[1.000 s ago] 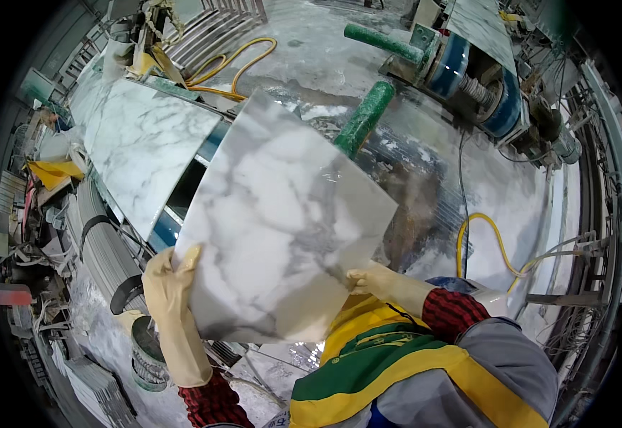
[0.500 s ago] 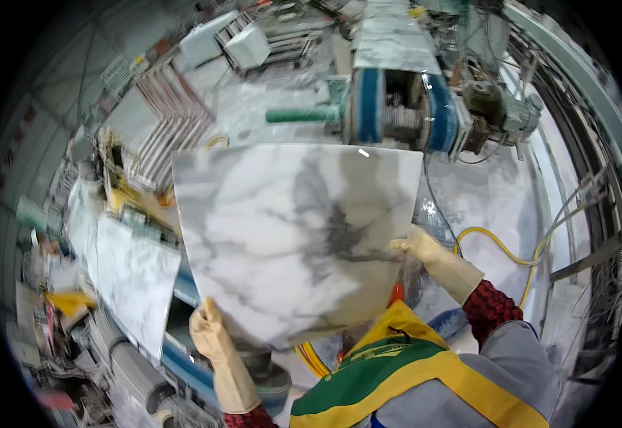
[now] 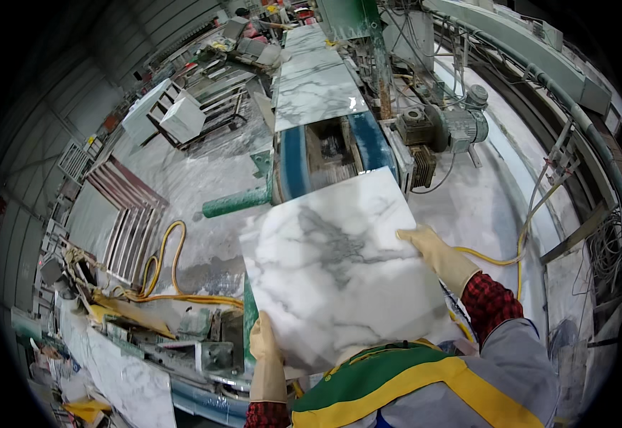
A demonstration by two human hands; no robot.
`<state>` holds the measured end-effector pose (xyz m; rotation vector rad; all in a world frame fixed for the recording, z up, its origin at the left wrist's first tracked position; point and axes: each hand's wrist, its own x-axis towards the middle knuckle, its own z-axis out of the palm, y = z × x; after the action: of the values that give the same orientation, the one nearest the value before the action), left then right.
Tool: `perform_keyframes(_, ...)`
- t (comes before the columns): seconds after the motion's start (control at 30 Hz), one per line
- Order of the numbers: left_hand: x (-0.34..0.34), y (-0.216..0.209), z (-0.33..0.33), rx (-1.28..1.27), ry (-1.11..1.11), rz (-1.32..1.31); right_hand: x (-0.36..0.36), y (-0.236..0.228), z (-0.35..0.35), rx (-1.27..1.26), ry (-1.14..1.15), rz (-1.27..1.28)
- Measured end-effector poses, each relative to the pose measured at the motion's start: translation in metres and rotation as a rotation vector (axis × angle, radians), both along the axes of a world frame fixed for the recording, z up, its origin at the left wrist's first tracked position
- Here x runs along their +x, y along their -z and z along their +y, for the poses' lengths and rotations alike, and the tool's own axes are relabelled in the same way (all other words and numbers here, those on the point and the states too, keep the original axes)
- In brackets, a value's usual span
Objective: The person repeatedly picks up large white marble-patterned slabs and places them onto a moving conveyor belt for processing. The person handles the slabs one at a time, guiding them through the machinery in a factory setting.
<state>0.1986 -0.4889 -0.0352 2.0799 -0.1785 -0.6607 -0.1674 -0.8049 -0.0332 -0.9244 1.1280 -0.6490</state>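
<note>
A white marble slab [image 3: 339, 285] with grey veins is held up in front of my body by both hands. My left hand [image 3: 264, 344], in a cream rubber glove, grips its near left edge. Gloved the same way, my right hand [image 3: 431, 251] clasps the right edge, thumb over the top face. Fingers under the slab are hidden. In the picture its far edge overlaps the near end of a roller conveyor with blue belts [image 3: 295, 165]; whether it touches them I cannot tell.
Veined slabs [image 3: 318, 93] lie farther up the conveyor, beside a motor [image 3: 461, 128]. A green cylinder [image 3: 236, 202] juts from its left side. Yellow hose [image 3: 175, 250] loops over the floor at left. Another slab [image 3: 122, 371] lies on a blue-belted line at lower left.
My view has turned right, bringing the conveyor toward the middle. The slab, still in both hands, has tilted so its far right corner sits higher and now overlaps the conveyor's end.
</note>
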Motion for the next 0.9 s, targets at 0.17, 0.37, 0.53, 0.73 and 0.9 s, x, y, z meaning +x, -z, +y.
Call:
perform_keyframes(0.17, 0.040, 0.051, -0.080, -0.011, 0.216, 0.075, 0.003, 0.040, -0.058, 0.064, 0.103, 0.024)
perform_keyframes(0.37, 0.083, 0.033, -0.208, 0.117, 0.485, -0.201, 0.035, 0.052, -0.149, 0.081, 0.137, 0.158)
perform_keyframes(0.53, 0.114, -0.001, -0.294, 0.246, 0.619, -0.082, 0.055, 0.069, -0.212, 0.000, 0.088, 0.253)
perform_keyframes(0.73, 0.138, -0.005, -0.347, 0.304, 0.605, -0.167, 0.035, 0.058, -0.201, -0.722, -0.275, 0.676)
perform_keyframes(0.9, 0.152, 0.001, -0.384, 0.262, 0.612, -0.090, 0.013, 0.077, -0.169, 0.000, -0.090, 0.223)
